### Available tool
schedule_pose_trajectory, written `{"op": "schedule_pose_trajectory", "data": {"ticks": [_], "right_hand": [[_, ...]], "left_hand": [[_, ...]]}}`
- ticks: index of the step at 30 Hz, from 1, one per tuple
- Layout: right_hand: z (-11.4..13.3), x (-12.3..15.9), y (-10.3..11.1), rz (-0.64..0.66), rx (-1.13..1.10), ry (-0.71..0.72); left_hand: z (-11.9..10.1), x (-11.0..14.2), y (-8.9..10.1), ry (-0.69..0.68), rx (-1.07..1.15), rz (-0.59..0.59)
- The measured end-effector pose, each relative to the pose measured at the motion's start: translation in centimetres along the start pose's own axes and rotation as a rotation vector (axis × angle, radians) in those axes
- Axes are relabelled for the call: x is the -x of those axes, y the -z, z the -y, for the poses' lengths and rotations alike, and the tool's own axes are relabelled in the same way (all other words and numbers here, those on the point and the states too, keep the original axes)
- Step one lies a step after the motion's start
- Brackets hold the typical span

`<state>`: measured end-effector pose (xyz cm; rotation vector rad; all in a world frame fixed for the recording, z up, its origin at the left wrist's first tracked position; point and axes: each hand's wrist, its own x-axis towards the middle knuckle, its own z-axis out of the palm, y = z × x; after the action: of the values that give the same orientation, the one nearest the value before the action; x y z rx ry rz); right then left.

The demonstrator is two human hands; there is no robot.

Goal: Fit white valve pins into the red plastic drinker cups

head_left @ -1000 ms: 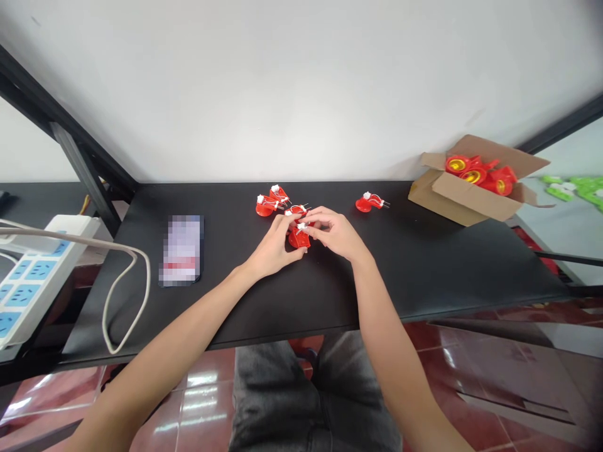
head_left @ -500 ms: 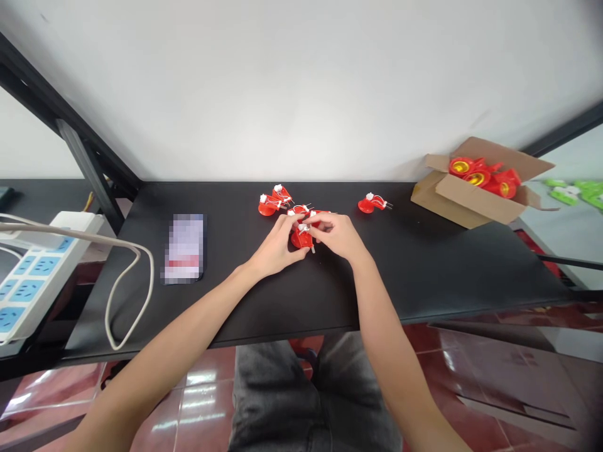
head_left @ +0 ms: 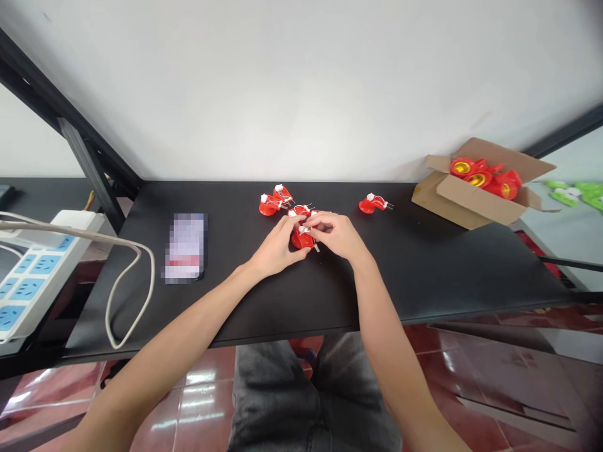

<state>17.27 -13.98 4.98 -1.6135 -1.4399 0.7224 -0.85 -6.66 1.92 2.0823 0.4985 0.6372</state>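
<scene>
Between my hands, low over the black table [head_left: 226, 307], is a red plastic lamp holder [head_left: 300, 241] with a white piece [head_left: 305, 230] and thin wires on top. My left hand [head_left: 276, 246] curls around its left side, thumb at the near edge. At the white piece, the fingertips of my right hand [head_left: 339, 236] are pinched together; what exactly they grip is too small to tell. Similar red lamp holders [head_left: 269, 204] with white tops, wires and pins lie just beyond my fingers, some partly hidden. Another lamp holder [head_left: 371, 203] sits apart to the right.
An opened cardboard box [head_left: 452, 202] at the back right holds several red pieces [head_left: 479, 179] with yellow metal insides. To the left lie a blurred phone [head_left: 186, 248], a looped white cable [head_left: 151, 270] and a power strip [head_left: 44, 270]. A wall [head_left: 301, 94] stands behind the table.
The wires and pin at the near side of the held lamp holder have swung slightly to the right. Both hands keep nearly the same place and grip.
</scene>
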Motion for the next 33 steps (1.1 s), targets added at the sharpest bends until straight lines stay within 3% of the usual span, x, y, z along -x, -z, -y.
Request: {"op": "schedule_pose_trajectory", "data": {"ticks": [8, 12, 18, 33], "right_hand": [[0.3, 0.0, -0.1, 0.064, -0.037, -0.109], [-0.1, 0.0, -0.2, 0.07, -0.078, -0.071], [-0.7, -0.4, -0.4, -0.054, -0.154, 0.015], [-0.7, -0.8, -1.1, -0.041, -0.175, -0.044]], "left_hand": [[-0.5, 0.0, 0.1, 0.017, -0.064, 0.0], [-0.5, 0.0, 0.2, 0.032, -0.088, -0.007], [-0.2, -0.1, 0.2, 0.039, -0.089, -0.027], [-0.6, -0.1, 0.2, 0.025, -0.133, -0.028]]}}
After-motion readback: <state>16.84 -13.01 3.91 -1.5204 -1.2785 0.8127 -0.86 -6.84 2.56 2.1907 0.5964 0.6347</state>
